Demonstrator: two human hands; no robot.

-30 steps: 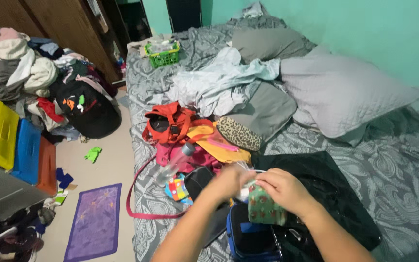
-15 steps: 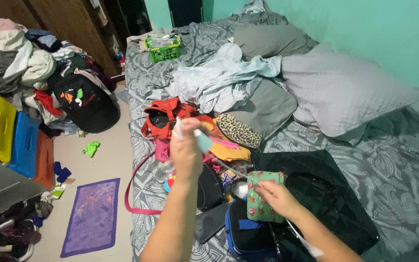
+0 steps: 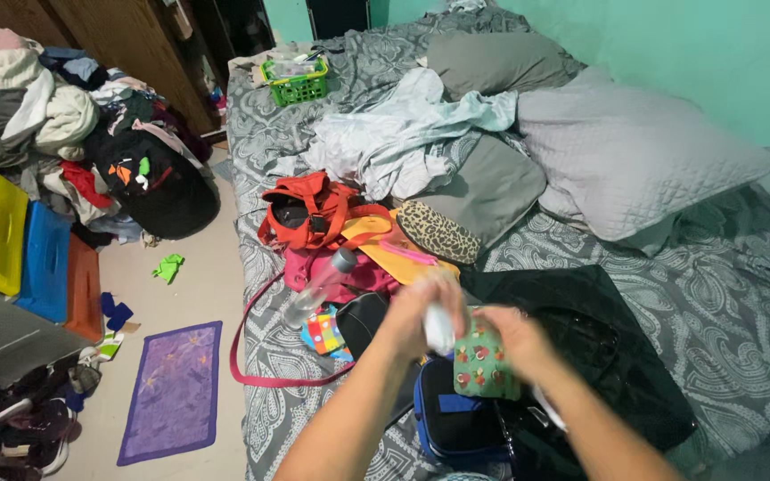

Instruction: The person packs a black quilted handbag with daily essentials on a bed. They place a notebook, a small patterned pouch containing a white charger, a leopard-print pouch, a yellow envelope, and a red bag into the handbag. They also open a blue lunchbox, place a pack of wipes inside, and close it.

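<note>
Green pouch (image 3: 485, 363) gripped by right hand (image 3: 511, 337); left hand (image 3: 421, 312) clasps a white item (image 3: 439, 328) beside it.

Green fruit-print pouch (image 3: 483, 363) upright over a blue-edged black case (image 3: 456, 426), beside a blurred, perhaps white item (image 3: 439, 328).

Orange bag (image 3: 307, 216), leopard-print case (image 3: 439, 232) & grey pillows (image 3: 634, 151) on bed; purple mat (image 3: 174, 390) on floor.

I'm looking down over my bed (image 3: 724, 338), grey patterned cover, pillows (image 3: 634, 160) up against the mint-green wall (image 3: 715, 53). Left of it, beige floor (image 3: 189, 294) with a purple mat (image 3: 171, 392); a clothes heap (image 3: 37, 116) leans on the brown wardrobe (image 3: 126, 36), bright bins (image 3: 20, 240) below.
</note>
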